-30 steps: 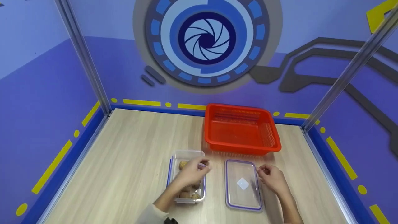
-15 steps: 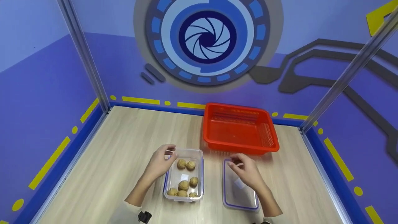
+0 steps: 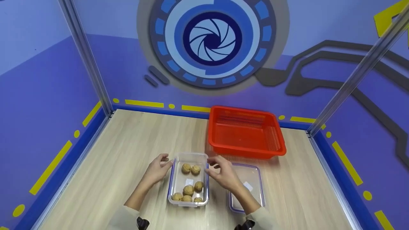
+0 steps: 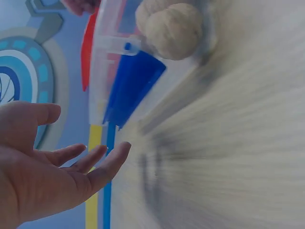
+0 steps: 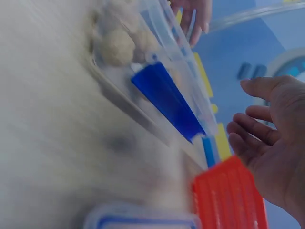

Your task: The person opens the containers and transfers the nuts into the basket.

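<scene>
A clear plastic food container [image 3: 191,203] stands uncovered on the pale wood-grain table [image 3: 127,143], between the person's two hands, with its long sides running away from the body. Seven walnuts [image 3: 188,190] show inside: two side by side towards the far end, one near the right wall, one near the middle, and three along the near end. The left hand [image 3: 157,170] is just beside the container's far left part, its fingers apart and slightly bent, the thumb held well away from them; the left wrist view shows a gap between this hand and the blue locking flap [image 4: 136,86] hanging down that side. The right hand [image 3: 223,174] is at the far right part, fingers loosely bent with a wide space to the thumb, holding nothing; the right wrist view shows it, too, apart from the container. The matching clear lid [image 3: 244,174], with a blue-purple edge and a white label, lies flat to the right, partly covered by the right forearm. Beyond it, by the back wall [image 3: 121,70], sits a red perforated plastic basket [image 3: 243,151]. Black straps [image 3: 142,223] show at both light sleeves [image 3: 124,218].
</scene>
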The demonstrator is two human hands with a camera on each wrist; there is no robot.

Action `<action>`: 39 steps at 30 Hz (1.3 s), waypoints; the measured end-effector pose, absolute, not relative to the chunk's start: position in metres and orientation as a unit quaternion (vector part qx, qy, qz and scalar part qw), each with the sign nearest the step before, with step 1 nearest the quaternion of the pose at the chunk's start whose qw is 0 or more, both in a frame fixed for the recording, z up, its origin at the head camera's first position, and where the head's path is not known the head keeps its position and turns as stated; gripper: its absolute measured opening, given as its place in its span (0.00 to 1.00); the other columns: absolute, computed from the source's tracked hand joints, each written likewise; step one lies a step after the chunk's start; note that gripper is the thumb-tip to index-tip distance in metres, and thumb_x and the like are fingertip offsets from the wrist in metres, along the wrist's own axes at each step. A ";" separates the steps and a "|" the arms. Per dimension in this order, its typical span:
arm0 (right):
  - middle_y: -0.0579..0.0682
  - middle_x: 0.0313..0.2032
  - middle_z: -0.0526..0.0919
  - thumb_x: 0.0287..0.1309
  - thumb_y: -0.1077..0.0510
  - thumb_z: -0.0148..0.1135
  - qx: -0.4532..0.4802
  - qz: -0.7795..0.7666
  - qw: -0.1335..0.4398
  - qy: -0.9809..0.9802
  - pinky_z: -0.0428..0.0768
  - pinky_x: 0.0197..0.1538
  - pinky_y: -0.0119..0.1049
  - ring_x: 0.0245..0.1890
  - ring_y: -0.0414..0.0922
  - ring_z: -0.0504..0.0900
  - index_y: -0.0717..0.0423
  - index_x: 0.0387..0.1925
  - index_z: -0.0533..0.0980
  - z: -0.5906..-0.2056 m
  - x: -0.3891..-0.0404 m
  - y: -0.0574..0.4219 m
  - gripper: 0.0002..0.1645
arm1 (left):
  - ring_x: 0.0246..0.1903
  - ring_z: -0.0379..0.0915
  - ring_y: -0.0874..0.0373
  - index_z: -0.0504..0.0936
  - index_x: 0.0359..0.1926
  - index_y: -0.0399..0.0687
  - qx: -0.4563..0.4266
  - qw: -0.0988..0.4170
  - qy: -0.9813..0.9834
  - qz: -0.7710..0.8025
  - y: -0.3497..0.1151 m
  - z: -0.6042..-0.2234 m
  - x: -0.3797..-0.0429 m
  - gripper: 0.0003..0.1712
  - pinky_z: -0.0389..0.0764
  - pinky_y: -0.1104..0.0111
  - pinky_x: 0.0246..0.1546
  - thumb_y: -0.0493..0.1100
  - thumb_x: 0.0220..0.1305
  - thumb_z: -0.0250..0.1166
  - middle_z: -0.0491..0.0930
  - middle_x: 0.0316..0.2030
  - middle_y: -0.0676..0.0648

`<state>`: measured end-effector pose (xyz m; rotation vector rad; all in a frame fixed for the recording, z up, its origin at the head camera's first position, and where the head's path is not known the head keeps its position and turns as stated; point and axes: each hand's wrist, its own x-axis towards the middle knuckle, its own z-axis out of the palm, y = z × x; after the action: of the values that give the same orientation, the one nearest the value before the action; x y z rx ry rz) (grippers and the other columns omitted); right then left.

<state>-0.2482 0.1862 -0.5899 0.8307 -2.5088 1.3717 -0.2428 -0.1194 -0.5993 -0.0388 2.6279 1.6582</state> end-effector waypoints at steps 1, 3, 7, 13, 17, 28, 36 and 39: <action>0.58 0.46 0.86 0.60 0.63 0.76 0.284 0.452 0.087 -0.841 0.88 0.50 0.54 0.46 0.58 0.86 0.63 0.54 0.82 -0.591 -0.249 0.181 0.21 | 0.62 0.78 0.33 0.72 0.70 0.31 -0.014 0.022 0.845 0.534 -0.119 -0.601 -0.242 0.30 0.80 0.45 0.63 0.47 0.78 0.63 0.79 0.61 0.33; 0.56 0.46 0.87 0.59 0.62 0.78 0.291 0.435 0.092 -0.847 0.89 0.51 0.50 0.47 0.54 0.86 0.61 0.53 0.83 -0.591 -0.251 0.170 0.21 | 0.62 0.77 0.34 0.71 0.71 0.30 -0.013 0.034 0.842 0.539 -0.119 -0.605 -0.241 0.31 0.80 0.46 0.62 0.47 0.79 0.62 0.79 0.60 0.33; 0.53 0.48 0.87 0.58 0.59 0.80 0.299 0.407 0.092 -0.858 0.87 0.55 0.46 0.49 0.48 0.86 0.58 0.53 0.83 -0.590 -0.253 0.149 0.22 | 0.60 0.78 0.37 0.68 0.73 0.30 -0.022 0.066 0.817 0.572 -0.118 -0.611 -0.237 0.31 0.86 0.50 0.55 0.47 0.81 0.58 0.78 0.61 0.33; 0.50 0.50 0.86 0.60 0.54 0.79 0.308 0.370 0.077 -0.873 0.83 0.60 0.45 0.54 0.47 0.83 0.57 0.54 0.84 -0.596 -0.262 0.120 0.24 | 0.59 0.79 0.36 0.67 0.73 0.29 -0.021 0.078 0.784 0.615 -0.119 -0.618 -0.234 0.30 0.87 0.51 0.54 0.45 0.81 0.58 0.76 0.62 0.31; 0.49 0.48 0.87 0.57 0.52 0.81 0.318 0.336 0.096 -0.882 0.78 0.63 0.50 0.53 0.49 0.82 0.59 0.52 0.85 -0.605 -0.270 0.109 0.24 | 0.59 0.79 0.36 0.69 0.71 0.27 -0.009 0.073 0.781 0.620 -0.117 -0.622 -0.234 0.29 0.86 0.50 0.55 0.45 0.81 0.59 0.77 0.60 0.31; 0.46 0.42 0.88 0.50 0.52 0.81 0.348 0.231 0.156 -0.895 0.81 0.50 0.48 0.43 0.46 0.87 0.56 0.45 0.88 -0.614 -0.282 0.098 0.21 | 0.56 0.81 0.38 0.71 0.69 0.29 -0.023 0.074 0.774 0.629 -0.111 -0.625 -0.234 0.27 0.89 0.53 0.46 0.44 0.80 0.60 0.78 0.61 0.32; 0.48 0.42 0.88 0.54 0.48 0.81 0.325 0.227 0.111 -0.911 0.79 0.55 0.49 0.44 0.47 0.85 0.56 0.48 0.87 -0.617 -0.280 0.096 0.23 | 0.55 0.81 0.37 0.71 0.69 0.27 -0.015 0.079 0.765 0.639 -0.113 -0.627 -0.233 0.28 0.90 0.54 0.44 0.44 0.81 0.60 0.77 0.62 0.29; 0.48 0.43 0.87 0.56 0.47 0.81 0.310 0.221 0.088 -0.921 0.77 0.58 0.50 0.46 0.46 0.83 0.56 0.50 0.87 -0.616 -0.277 0.095 0.25 | 0.54 0.81 0.40 0.72 0.69 0.28 -0.012 0.077 0.776 0.626 -0.112 -0.627 -0.235 0.26 0.89 0.55 0.47 0.44 0.81 0.59 0.78 0.61 0.31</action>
<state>-0.2773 0.0949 -0.6160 0.9219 -2.7417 0.6572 -0.2347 -0.1120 -0.6273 -0.0346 2.3237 1.8757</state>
